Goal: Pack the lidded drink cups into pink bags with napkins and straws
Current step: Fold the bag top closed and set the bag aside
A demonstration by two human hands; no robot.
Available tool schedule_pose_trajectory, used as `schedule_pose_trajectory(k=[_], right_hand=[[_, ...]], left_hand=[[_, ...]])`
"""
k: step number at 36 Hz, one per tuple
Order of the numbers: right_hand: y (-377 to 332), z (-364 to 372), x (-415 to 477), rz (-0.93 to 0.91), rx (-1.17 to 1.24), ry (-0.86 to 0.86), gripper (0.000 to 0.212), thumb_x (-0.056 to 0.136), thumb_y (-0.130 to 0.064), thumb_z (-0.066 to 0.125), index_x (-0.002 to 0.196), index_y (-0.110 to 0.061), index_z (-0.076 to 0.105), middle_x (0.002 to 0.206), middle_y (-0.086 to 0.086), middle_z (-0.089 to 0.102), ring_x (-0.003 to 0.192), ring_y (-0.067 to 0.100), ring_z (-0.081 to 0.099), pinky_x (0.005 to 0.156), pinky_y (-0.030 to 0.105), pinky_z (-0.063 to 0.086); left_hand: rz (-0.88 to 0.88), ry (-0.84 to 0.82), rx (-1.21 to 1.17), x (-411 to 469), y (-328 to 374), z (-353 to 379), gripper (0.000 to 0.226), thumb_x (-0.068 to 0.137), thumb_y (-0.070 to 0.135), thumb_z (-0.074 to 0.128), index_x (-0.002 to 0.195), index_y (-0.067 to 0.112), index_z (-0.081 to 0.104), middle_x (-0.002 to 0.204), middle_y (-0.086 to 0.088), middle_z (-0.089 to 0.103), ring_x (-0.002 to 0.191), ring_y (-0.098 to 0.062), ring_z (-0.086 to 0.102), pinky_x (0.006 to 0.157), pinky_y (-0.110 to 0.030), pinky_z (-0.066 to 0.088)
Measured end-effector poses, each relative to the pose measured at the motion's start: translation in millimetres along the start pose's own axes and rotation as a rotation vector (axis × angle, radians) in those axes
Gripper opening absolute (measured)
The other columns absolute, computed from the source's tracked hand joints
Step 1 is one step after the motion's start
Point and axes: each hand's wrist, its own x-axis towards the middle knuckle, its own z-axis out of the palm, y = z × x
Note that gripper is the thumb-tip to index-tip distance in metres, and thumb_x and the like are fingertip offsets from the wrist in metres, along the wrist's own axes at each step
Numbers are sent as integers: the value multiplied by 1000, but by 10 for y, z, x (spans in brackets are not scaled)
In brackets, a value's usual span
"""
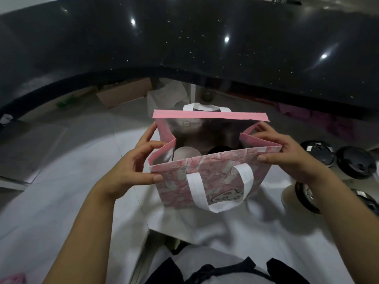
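Observation:
A pink patterned bag [207,177] with white handles stands open on the white surface in the middle of the view. My left hand [131,162] pinches the bag's near left corner at the rim. My right hand [287,152] pinches the near right corner, fingers over the folded side panel. Inside the bag I see a pale round shape [187,153] on the left and a dark round lid [220,150] beside it. Several drink cups with black lids [316,153] stand on the surface to the right of the bag.
A black speckled counter [184,42] curves across the far side, above the white work surface [61,201]. Under it lie a cardboard box [125,93] and a white plastic bag [168,93]. A bit of pink material [12,278] shows at the bottom left corner.

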Motion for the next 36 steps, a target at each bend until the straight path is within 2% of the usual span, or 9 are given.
schedule_pose_trajectory(k=[7, 10, 14, 20, 23, 26, 29, 32, 36], right_hand=[[15, -19, 43, -30, 58, 34, 30, 76, -1, 73, 105, -6, 77, 129, 12, 64, 113, 23, 65, 86, 27, 53], [69, 9, 39, -61, 76, 93, 35, 79, -2, 66, 114, -1, 71, 136, 5, 61, 119, 19, 62, 90, 25, 52], [112, 81, 36, -62, 101, 184, 31, 86, 8, 61, 111, -5, 73, 110, -5, 73, 103, 13, 68, 86, 21, 52], [130, 115, 65, -56, 89, 328, 23, 93, 6, 57, 112, 2, 69, 88, -4, 77, 87, 10, 72, 76, 18, 54], [109, 129, 77, -45, 102, 363, 18, 91, 0, 60, 102, -5, 74, 87, -3, 78, 86, 11, 72, 76, 20, 55], [116, 114, 64, -48, 139, 367, 16, 80, -26, 73, 91, -18, 80, 91, 1, 78, 88, 15, 73, 78, 24, 55], [122, 108, 46, -43, 145, 352, 42, 65, -51, 85, 91, -18, 81, 100, 3, 76, 96, 20, 71, 82, 27, 55], [141, 68, 15, -11, 136, 346, 48, 59, -56, 88, 90, -19, 82, 121, -5, 69, 116, 21, 64, 92, 35, 53], [171, 59, -74, 3, 153, 341, 53, 56, -48, 90, 102, -24, 79, 147, -6, 52, 130, 24, 54, 101, 45, 49]], left_hand=[[-44, 24, 29, 97, 36, -29, 47, 55, 46, 79, 102, 39, 73, 138, 34, 37, 133, 1, 39, 101, -35, 52], [-22, 70, 37, 121, 72, -5, 28, 61, 48, 76, 87, 38, 76, 125, 31, 46, 119, 5, 49, 88, -24, 57], [18, 99, -8, 139, 87, 33, 9, 82, 33, 76, 89, 37, 79, 120, 26, 52, 114, 3, 54, 80, -17, 54], [7, 121, -6, 206, 76, 104, 17, 93, 39, 62, 99, 43, 77, 125, 18, 58, 117, -9, 58, 84, -17, 53], [-16, 82, -50, 230, 58, 115, 17, 89, 36, 71, 104, 41, 76, 130, 17, 56, 119, -9, 57, 81, -20, 55], [-24, 24, -90, 217, 40, 101, 35, 73, 40, 75, 107, 35, 76, 130, 18, 54, 118, -9, 58, 80, -24, 57], [-43, -7, -101, 180, -22, 74, 56, 63, 41, 82, 118, 35, 72, 144, 22, 43, 125, -7, 54, 86, -27, 57], [-96, -5, -110, 122, -89, 77, 86, 48, 57, 91, 128, 53, 59, 152, 36, 23, 138, -3, 42, 99, -33, 53], [-162, 27, -134, 63, -194, 198, 111, 54, 46, 94, 144, 59, 30, 161, 15, 25, 141, -17, 41, 105, -48, 48]])
